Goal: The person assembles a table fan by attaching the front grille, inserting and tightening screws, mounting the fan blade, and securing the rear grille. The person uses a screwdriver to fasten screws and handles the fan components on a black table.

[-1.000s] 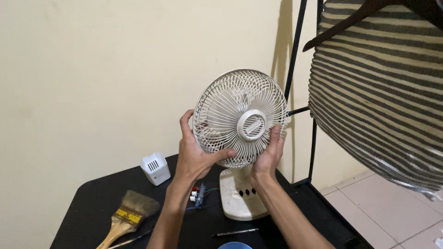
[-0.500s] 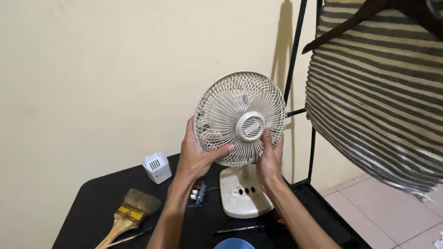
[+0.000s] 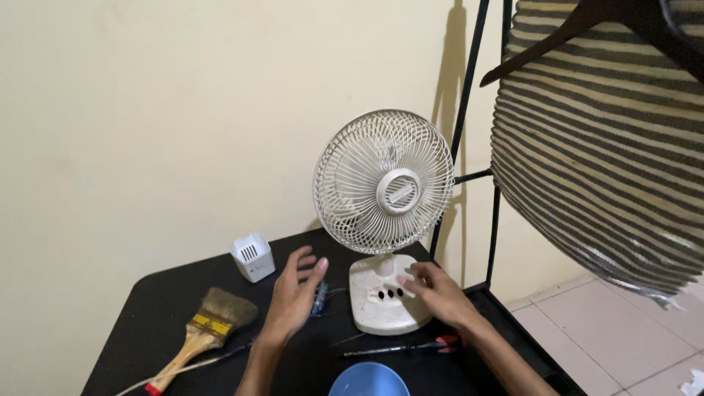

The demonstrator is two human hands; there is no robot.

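Standing upright on a black table [image 3: 161, 293] against a cream wall, a small white desk fan [image 3: 383, 183] faces the camera. Both hands hover empty, fingers spread: the right hand [image 3: 434, 290] over the fan's base [image 3: 381, 301], the left hand [image 3: 293, 297] just beside it. A paintbrush [image 3: 209, 326] lies left; a screwdriver [image 3: 400, 348] lies in front.
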